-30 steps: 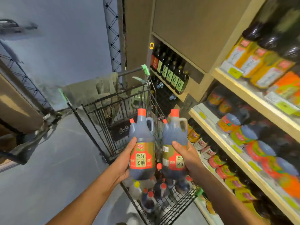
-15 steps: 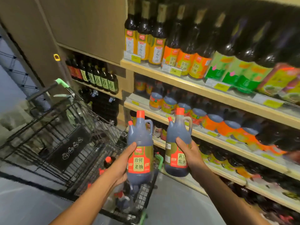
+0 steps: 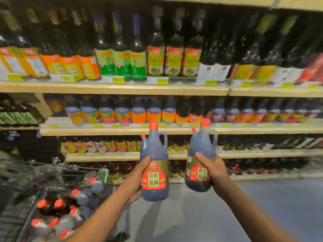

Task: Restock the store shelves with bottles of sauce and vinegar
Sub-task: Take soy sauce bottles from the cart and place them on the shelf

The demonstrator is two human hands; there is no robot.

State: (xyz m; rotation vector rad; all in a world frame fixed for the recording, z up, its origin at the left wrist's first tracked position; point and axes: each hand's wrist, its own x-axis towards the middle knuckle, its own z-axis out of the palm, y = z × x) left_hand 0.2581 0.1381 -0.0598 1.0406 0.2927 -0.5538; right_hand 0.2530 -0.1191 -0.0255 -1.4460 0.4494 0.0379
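Left hand point(image 3: 135, 179): forearm reaching up from 7 o'clock, grip wrapped round the upright dark red-capped plastic soy-sauce jug point(image 3: 154, 165).
Right hand point(image 3: 214, 169): forearm from 5 o'clock, grip wrapped round the second dark jug with red-and-gold label point(image 3: 200, 159), tilted slightly, at 1 o'clock beside the first, before the wooden shelves point(image 3: 122, 131).

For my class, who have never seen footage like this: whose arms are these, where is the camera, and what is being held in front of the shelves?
No machine here: a person wears a camera on the head, looking forward and down, so you see their own arms. The left hand grips a dark sauce jug with a red cap and red label. The right hand grips a similar second jug. Ahead are wooden store shelves packed with bottles. At lower left a shopping cart holds more red-capped bottles.
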